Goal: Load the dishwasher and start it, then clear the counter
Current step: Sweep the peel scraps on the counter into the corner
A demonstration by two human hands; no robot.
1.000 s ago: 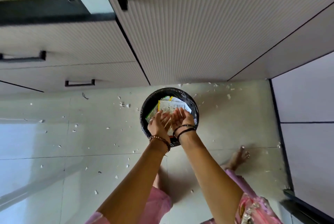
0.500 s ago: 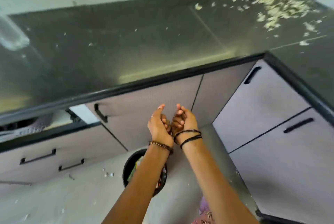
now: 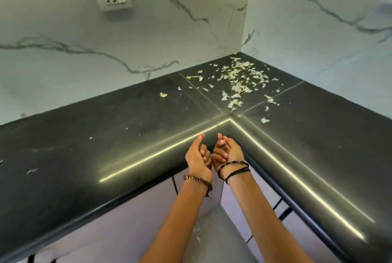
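Pale peel scraps [image 3: 239, 81] are scattered in the far corner of the black worktop [image 3: 106, 135]. The left hand [image 3: 198, 157] and right hand [image 3: 228, 152] are held side by side at its edge, fingers loosely curled, nothing gripped.

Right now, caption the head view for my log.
Both hands, empty and loosely cupped, above black corner counter; peel scraps remain.

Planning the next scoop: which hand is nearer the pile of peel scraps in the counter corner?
Right hand, slightly; the pile of peel scraps lies ahead and to its right. Left hand sits beside it, farther left.
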